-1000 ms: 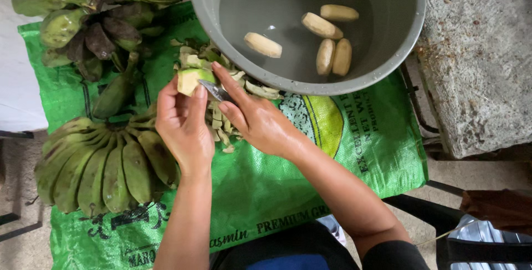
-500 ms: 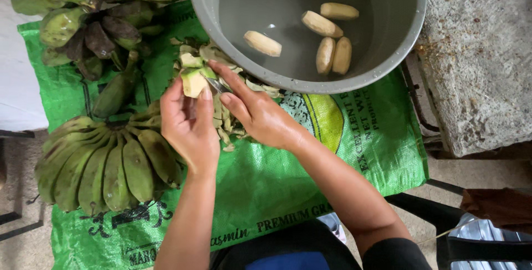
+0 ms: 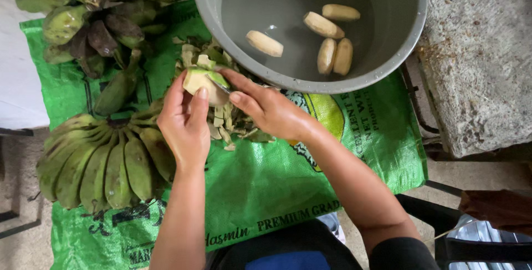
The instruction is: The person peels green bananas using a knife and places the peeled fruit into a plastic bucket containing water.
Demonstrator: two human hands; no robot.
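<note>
My left hand [image 3: 185, 123] grips a half-peeled green banana [image 3: 200, 80], its pale flesh showing at the top. My right hand [image 3: 265, 105] holds a small knife [image 3: 218, 86] whose blade lies against the banana's green skin. Both hands are over a heap of peel scraps [image 3: 224, 119] on a green woven sack [image 3: 266, 176]. Just beyond them stands a grey basin [image 3: 399, 54] of water with several peeled bananas [image 3: 327, 37] floating in it.
A hand of green bananas [image 3: 105, 162] lies on the sack at the left. More green and dark bananas [image 3: 94, 20] lie at the upper left. A rough stone slab [image 3: 479, 59] stands at the right, with a dark chair frame [image 3: 471, 242] below it.
Both hands and the banana have shifted slightly up and right. The banana has turned in my left hand, and the knife has moved further along the peel.
</note>
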